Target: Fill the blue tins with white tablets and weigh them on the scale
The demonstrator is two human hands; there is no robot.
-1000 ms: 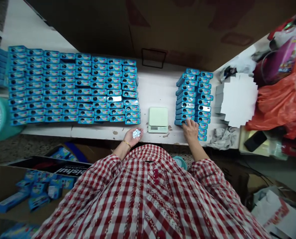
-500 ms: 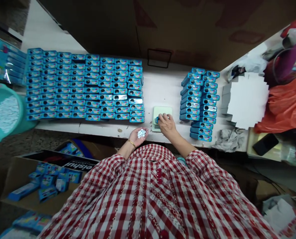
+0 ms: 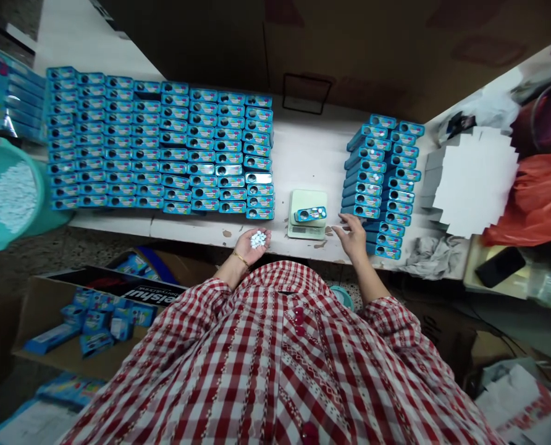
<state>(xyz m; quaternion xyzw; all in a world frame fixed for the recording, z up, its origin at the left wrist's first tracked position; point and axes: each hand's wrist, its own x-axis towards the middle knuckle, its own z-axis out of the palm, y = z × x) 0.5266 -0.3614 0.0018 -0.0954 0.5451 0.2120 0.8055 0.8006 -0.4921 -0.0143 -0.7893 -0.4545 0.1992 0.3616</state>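
Red-and-white checked cloth garment point(image 3: 238, 371), narrow pale patterned bands running down front. Dark-red buttons point(image 3: 299, 331) along middle. Sleeves point(image 3: 391, 321) in same check, ending on forearms. Thin gold-coloured bracelet point(image 3: 241, 259) near left hand point(image 3: 252, 246).

Two hands point(image 3: 245, 246) point(image 3: 354, 240), one scale point(image 3: 298, 200), one blue box point(image 3: 309, 214) on it — two teal tubs point(image 3: 48, 199) point(image 3: 349, 299), one phone point(image 3: 500, 267).

A long white worktable point(image 3: 303, 139) has worn brown patches along its near edge. A large dark cardboard panel point(image 3: 210, 46) rises at the table's far side. Speckled floor point(image 3: 90, 247) shows below the table's left part. A pale yellow stand point(image 3: 511, 287) adjoins the table's right end. Light falls brightest on the tabletop.
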